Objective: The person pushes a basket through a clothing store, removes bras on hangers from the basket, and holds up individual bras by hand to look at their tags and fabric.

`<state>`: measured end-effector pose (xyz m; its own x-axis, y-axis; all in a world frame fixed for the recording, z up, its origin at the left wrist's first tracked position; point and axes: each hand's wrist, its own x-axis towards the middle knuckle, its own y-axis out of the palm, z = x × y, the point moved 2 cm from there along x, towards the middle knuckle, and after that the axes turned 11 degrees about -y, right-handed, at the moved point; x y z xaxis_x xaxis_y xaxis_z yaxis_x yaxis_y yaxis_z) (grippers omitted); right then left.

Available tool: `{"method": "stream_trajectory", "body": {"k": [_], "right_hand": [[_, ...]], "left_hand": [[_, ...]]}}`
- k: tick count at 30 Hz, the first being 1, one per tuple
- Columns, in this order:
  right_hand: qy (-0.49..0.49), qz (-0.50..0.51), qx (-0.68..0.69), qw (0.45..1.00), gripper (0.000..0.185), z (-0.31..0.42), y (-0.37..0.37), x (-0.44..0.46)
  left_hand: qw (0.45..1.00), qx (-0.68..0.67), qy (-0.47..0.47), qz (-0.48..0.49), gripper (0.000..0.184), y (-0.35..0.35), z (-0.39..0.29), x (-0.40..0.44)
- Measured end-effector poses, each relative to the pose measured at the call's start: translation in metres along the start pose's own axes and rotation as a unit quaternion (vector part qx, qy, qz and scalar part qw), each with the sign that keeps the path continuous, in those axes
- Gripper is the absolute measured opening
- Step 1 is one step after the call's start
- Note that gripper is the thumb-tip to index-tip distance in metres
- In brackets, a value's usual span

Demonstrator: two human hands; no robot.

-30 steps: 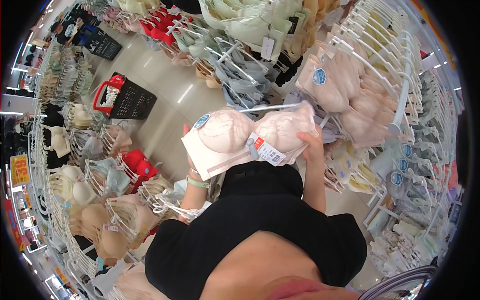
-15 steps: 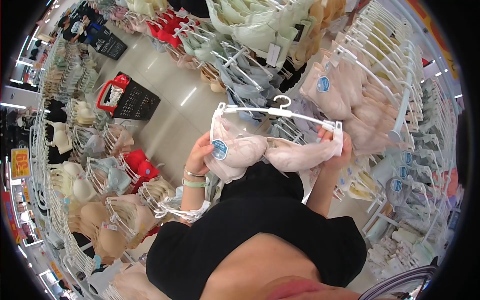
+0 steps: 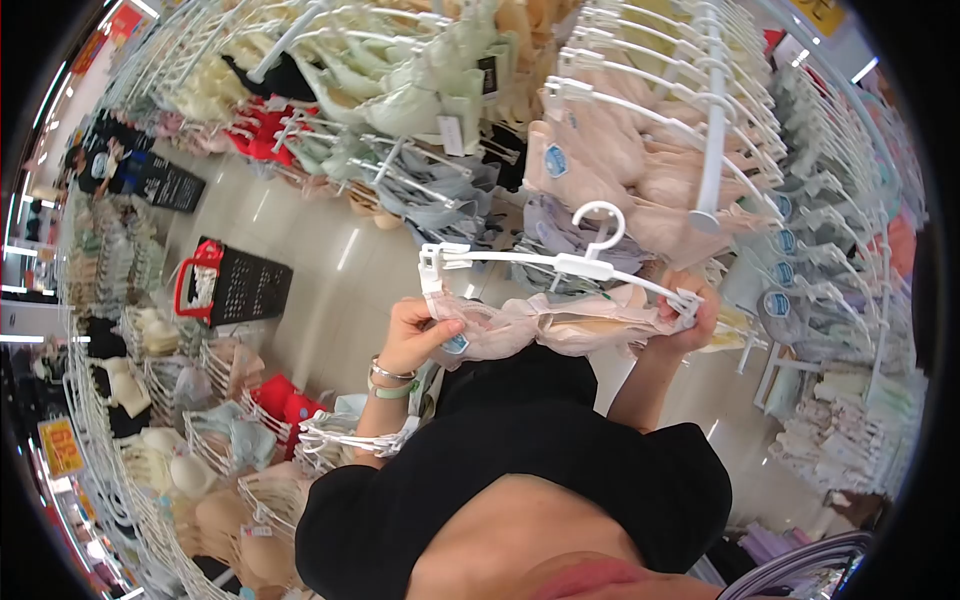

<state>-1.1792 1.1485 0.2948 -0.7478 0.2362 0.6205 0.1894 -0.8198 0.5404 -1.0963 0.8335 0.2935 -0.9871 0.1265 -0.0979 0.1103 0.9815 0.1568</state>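
A pale pink bra [image 3: 500, 336] hangs by its straps from a white clip hanger [image 3: 585, 266] in front of my chest. My left hand [image 3: 412, 334] is closed on the bra's left side, thumb on top beside a blue round tag [image 3: 455, 344]. At the hanger's other end, my right hand [image 3: 692, 318] grips the bra's right side by the clip. The cups are tipped so that their upper edges and inner side show. Several white hangers [image 3: 350, 437] cross my left forearm; I cannot tell whether they hang from it.
Ahead to the right, a rack rod [image 3: 712, 140] carries several pink bras [image 3: 630, 150]. Grey-blue bras [image 3: 425, 190] hang beyond my hands. On the floor at left stands a black basket [image 3: 250, 285] with a red handle. More bra racks line the left, near a yellow price sign [image 3: 61, 446].
The bra has tilted, so its inner side shows instead of the cup fronts. My left thumb now lies over its edge. The view has shifted, and the rack rod appears further left.
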Motion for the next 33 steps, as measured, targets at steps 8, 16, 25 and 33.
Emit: {"method": "stream_trajectory", "body": {"k": [8,16,25,33], "right_hand": [[-0.144,0.080,0.056,0.985,0.024,0.044,0.009,0.014],[-0.167,-0.041,-0.170,0.970,0.024,0.056,0.008,0.039],[-0.156,-0.073,-0.313,0.934,0.017,0.037,-0.003,0.047],[-0.170,-0.095,-0.351,0.916,0.017,0.029,-0.003,0.063]], "left_hand": [[0.995,0.069,0.070,0.024,0.011,0.019,-0.005,0.030],[0.989,0.079,0.126,0.000,0.015,0.042,-0.038,0.065],[0.998,-0.023,0.008,-0.057,0.015,0.042,-0.011,0.091],[0.996,-0.008,-0.012,-0.093,0.028,0.038,0.013,0.108]]}}
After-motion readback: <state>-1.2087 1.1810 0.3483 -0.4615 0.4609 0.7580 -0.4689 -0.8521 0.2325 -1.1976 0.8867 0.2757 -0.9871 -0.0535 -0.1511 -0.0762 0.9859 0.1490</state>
